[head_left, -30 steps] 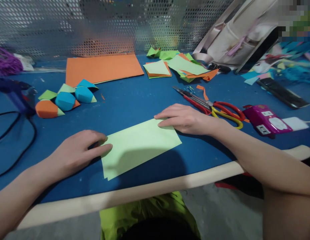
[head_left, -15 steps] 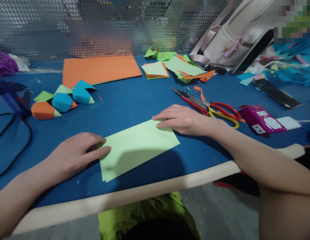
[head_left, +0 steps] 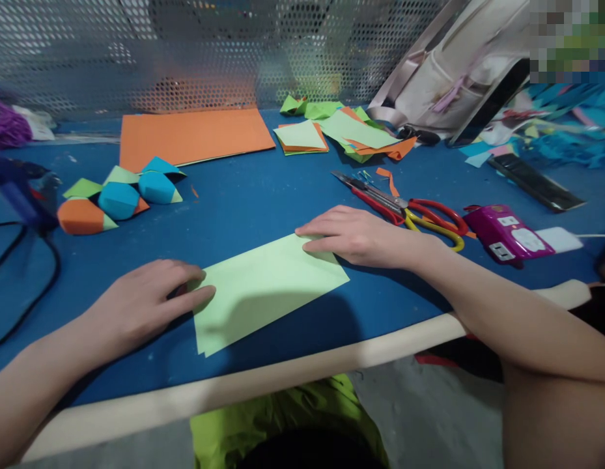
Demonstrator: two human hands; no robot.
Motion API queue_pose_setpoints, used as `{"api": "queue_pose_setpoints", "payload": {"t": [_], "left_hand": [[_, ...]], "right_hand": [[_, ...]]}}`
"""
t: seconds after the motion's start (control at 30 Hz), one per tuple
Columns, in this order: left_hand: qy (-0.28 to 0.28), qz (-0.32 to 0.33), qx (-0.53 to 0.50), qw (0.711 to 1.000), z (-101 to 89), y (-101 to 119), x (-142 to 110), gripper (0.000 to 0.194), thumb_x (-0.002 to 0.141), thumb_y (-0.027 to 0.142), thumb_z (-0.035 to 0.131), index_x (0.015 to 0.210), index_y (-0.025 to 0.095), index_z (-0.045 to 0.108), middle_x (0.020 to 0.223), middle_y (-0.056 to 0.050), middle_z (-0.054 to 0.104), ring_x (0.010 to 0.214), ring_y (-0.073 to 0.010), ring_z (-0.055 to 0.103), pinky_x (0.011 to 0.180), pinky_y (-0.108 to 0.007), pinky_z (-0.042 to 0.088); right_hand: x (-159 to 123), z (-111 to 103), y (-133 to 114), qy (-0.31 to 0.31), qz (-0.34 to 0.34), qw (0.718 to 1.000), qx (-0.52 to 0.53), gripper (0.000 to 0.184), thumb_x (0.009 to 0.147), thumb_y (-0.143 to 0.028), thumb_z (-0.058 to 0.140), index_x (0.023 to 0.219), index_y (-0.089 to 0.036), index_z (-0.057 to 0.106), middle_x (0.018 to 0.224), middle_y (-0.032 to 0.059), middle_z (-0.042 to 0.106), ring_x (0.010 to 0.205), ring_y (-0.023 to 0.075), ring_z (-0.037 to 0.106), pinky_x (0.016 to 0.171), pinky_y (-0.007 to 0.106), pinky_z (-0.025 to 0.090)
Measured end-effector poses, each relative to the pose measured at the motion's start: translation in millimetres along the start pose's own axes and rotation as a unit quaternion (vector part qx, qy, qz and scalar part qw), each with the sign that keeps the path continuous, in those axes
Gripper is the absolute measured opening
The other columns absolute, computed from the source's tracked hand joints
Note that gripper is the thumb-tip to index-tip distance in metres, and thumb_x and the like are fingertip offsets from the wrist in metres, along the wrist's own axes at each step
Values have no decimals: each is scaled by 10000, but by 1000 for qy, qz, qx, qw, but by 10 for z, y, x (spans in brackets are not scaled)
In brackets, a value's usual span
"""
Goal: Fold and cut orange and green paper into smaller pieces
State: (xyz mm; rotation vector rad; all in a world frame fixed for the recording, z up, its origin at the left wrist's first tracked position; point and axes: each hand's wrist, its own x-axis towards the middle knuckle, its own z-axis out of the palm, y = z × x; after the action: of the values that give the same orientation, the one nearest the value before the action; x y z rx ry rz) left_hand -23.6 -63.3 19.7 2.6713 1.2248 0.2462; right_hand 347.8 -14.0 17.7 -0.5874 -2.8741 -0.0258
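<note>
A folded pale green sheet of paper [head_left: 267, 286] lies slanted on the blue tabletop, its layers slightly offset at the lower left corner. My left hand [head_left: 146, 303] holds its upper left corner, thumb on top and the other fingers curled at the edge. At the upper right corner my right hand [head_left: 355, 238] grips the paper, thumb and fingers on its surface. Behind my right wrist lie scissors with red and yellow handles [head_left: 439, 225] and a box cutter [head_left: 375, 195].
Orange paper [head_left: 195, 137] lies at the back, beside small paper squares [head_left: 299, 137]. Folded paper pieces [head_left: 119, 200] stand at left near a black cable [head_left: 51, 273]. A purple power adapter [head_left: 510, 234] sits at right, and a light bag [head_left: 439, 71] behind it.
Both hands and the green paper keep their places on the table. The whole view has shifted very slightly.
</note>
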Motion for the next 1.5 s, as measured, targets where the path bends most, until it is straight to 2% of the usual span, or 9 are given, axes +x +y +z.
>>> {"api": "queue_pose_setpoints", "payload": {"t": [0.1, 0.23, 0.43, 0.7, 0.93, 1.07, 1.2, 1.4, 1.5], "left_hand": [[-8, -9, -4, 1000, -14, -1, 34, 350, 991, 401, 385, 1018, 245, 697, 999, -18, 703, 887, -191, 560, 829, -283, 413], [-41, 43, 6, 998, -75, 20, 89, 401, 990, 429, 348, 994, 213, 687, 939, -60, 682, 840, -210, 577, 782, -313, 425], [-41, 95, 46, 994, -90, 46, 77, 362, 989, 288, 327, 1005, 245, 686, 987, -82, 660, 894, -225, 582, 784, -350, 419], [-13, 121, 36, 992, -204, 222, -127, 308, 927, 174, 396, 1160, 188, 597, 1333, -168, 560, 1220, -287, 537, 945, -425, 474], [58, -1, -10, 998, -69, 663, -499, 390, 939, 356, 549, 1262, 136, 533, 1452, -235, 442, 1286, -348, 504, 967, -463, 512], [61, 8, -10, 998, 24, 799, -483, 316, 924, 303, 588, 1163, 101, 630, 1378, -260, 519, 1195, -377, 575, 951, -502, 517], [22, -83, -142, 986, 26, 789, -398, 265, 956, 272, 488, 1100, 190, 695, 1351, -156, 590, 1234, -321, 568, 1017, -438, 484], [-14, -240, -210, 947, -4, 638, -213, 454, 922, 388, 509, 1361, 276, 534, 1374, -89, 591, 1198, -322, 591, 975, -426, 504], [-40, -166, -186, 968, -30, 546, -131, 335, 917, 298, 455, 1183, 236, 650, 1464, -94, 500, 1252, -325, 543, 991, -442, 482]], "right_hand": [[-10, -4, -20, -10, -1, 1000, 2, 446, 885, -17, 339, 1152, -168, 663, 1331, 131, 628, 1177, 268, 593, 883, 446, 471], [-62, 25, -27, -10, 15, 999, 32, 471, 879, -37, 359, 1197, -236, 644, 1361, 89, 612, 1241, 264, 561, 927, 468, 462], [-43, 56, -75, 38, -3, 998, 59, 336, 924, -166, 447, 1177, -253, 650, 1300, 91, 655, 1233, 302, 575, 938, 496, 456], [64, 39, -232, 39, 8, 999, -33, 258, 973, -342, 466, 1010, -189, 671, 1202, 145, 699, 1086, 327, 653, 841, 484, 495], [29, 87, -189, 51, 40, 998, 20, 240, 945, -387, 516, 1070, -240, 659, 1248, 108, 679, 1132, 320, 632, 918, 495, 477], [46, 122, -198, 60, 71, 994, 63, 351, 927, -484, 516, 1122, -224, 649, 1314, 134, 634, 1196, 331, 589, 951, 501, 473], [133, 116, -178, 45, 169, 980, 99, 436, 961, -470, 419, 1246, -204, 615, 1239, 136, 674, 1121, 330, 623, 885, 507, 498], [203, -38, -237, -5, 207, 966, 152, 464, 880, -496, 511, 1213, -205, 652, 1124, 117, 708, 1008, 310, 642, 849, 494, 499], [220, -126, -356, -46, 246, 946, 208, 465, 831, -460, 564, 1213, -211, 656, 1043, 97, 712, 890, 267, 651, 743, 424, 531]]}}
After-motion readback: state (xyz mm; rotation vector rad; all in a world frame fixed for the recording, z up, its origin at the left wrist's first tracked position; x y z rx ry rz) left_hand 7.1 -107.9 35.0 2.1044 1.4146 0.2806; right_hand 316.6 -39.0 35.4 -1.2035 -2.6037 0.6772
